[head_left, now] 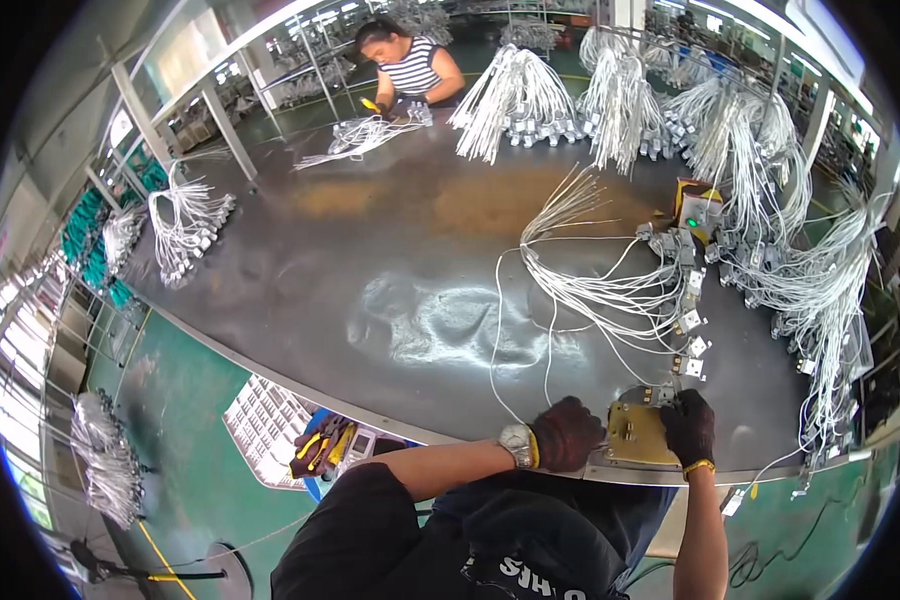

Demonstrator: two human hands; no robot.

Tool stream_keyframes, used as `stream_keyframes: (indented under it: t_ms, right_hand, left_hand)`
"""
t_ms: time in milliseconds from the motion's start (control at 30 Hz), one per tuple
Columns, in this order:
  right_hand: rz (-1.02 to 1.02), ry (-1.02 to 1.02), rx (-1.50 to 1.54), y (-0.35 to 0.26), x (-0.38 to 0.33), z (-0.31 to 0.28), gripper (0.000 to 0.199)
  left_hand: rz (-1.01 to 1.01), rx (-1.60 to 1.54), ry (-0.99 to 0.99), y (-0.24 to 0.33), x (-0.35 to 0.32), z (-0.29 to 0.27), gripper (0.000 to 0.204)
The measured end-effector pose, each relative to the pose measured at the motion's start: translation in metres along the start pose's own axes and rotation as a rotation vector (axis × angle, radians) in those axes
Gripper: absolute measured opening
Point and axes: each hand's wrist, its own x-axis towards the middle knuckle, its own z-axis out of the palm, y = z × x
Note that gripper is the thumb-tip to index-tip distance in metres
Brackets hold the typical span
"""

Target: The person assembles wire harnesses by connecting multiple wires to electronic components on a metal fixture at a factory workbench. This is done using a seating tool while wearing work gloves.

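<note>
Left hand (568, 435) curled, hold hidden, right hand (689, 430) bent at brass-coloured plate (645, 440), grip unclear, wire bundle (574, 286) sprawled beyond, more bundles (735, 145) far right, co-worker (410, 72) far left.

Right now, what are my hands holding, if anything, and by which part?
Can't tell: your right hand is at the right edge of the yellowish plate, your left hand beside its left edge; any grip is hidden.

gold-ish plate (644, 440) laid pretty flat around four o'clock, little grey connector (660, 396) parked by its one o'clock edge, white cable bunch (572, 290) splayed toward its eleven
</note>
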Motion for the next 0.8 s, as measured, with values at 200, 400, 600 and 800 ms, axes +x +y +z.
stream_keyframes:
  t_ms: [200, 400, 600, 800]
  right_hand:
    - [0.077, -0.060, 0.228, -0.005, -0.011, 0.005, 0.016]
    - [0.126, -0.097, 0.586, 0.007, -0.030, 0.017, 0.011]
    - [0.087, -0.048, 0.727, -0.001, -0.065, 0.039, 0.011]
    - [0.056, -0.040, 0.683, -0.009, -0.069, 0.034, 0.020]
  left_hand:
    - [-0.095, -0.225, 0.106, 0.005, 0.015, 0.008, 0.022]
    - [-0.199, -0.414, 0.129, 0.009, 0.014, -0.009, 0.034]
    - [-0.219, -0.352, 0.190, 0.008, 0.023, -0.002, 0.035]
    - [-0.257, -0.344, 0.120, 0.006, 0.031, -0.009, 0.030]
